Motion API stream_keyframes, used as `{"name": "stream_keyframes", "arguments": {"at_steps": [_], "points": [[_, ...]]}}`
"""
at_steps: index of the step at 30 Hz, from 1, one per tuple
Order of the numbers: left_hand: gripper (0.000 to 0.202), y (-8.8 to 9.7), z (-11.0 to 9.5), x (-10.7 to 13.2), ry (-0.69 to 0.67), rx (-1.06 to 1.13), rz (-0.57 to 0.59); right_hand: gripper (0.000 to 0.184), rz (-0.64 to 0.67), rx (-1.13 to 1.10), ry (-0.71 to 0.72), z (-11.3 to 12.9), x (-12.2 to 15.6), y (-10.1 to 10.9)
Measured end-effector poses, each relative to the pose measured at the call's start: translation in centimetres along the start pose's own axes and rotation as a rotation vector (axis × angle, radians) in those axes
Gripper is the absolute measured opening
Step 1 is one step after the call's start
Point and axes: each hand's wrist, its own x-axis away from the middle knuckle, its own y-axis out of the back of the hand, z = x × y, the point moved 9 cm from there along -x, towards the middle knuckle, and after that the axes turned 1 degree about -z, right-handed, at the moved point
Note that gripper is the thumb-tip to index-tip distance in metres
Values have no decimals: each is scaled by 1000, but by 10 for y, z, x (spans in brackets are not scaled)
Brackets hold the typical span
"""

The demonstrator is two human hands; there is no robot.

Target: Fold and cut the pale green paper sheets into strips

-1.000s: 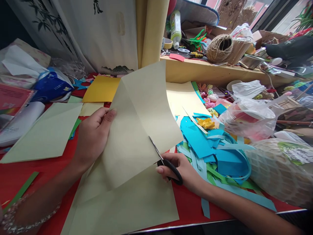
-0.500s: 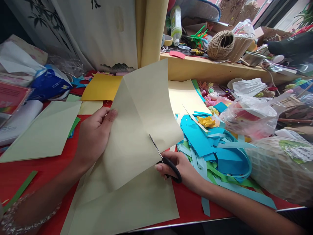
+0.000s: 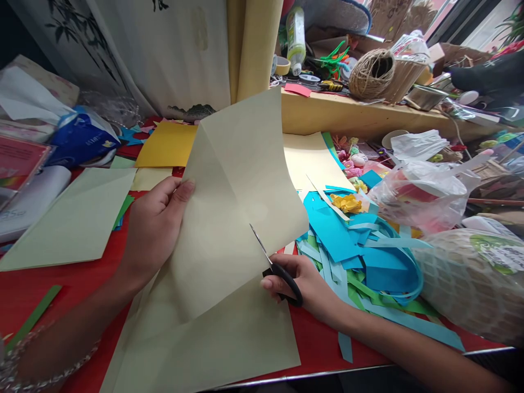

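A large pale cream sheet of paper [image 3: 233, 174] is held up, tilted, in the middle of the view. My left hand [image 3: 158, 224] pinches its left edge between thumb and fingers. Black-handled scissors [image 3: 286, 278] are in my right hand [image 3: 305, 286], their blade pointing up and left over the sheet's lower right part. One blade shows in front of the paper; whether the other lies behind it I cannot tell. Beneath the raised sheet, more pale paper [image 3: 229, 349] lies on the red tabletop [image 3: 323, 349].
Blue and green paper scraps [image 3: 368, 262] heap up at the right, beside a netted bag [image 3: 475, 278] and a clear plastic bag [image 3: 426, 191]. Folded pale green paper [image 3: 77, 218] lies left, yellow paper [image 3: 166, 144] behind. A twine roll [image 3: 370, 73] stands on the cluttered ledge.
The raised sheet's upper edge has shifted slightly up and left, and my left hand has moved a little left with it. The scissors stay almost where they were.
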Motion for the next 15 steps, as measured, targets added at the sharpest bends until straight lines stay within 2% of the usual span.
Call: {"name": "stream_keyframes", "arguments": {"at_steps": [7, 15], "points": [[32, -2, 1, 1, 5, 5, 9, 36, -5, -28, -2, -1, -1, 2], [30, -12, 0, 9, 42, -7, 83, 31, 11, -64, 3, 1, 0, 1]]}}
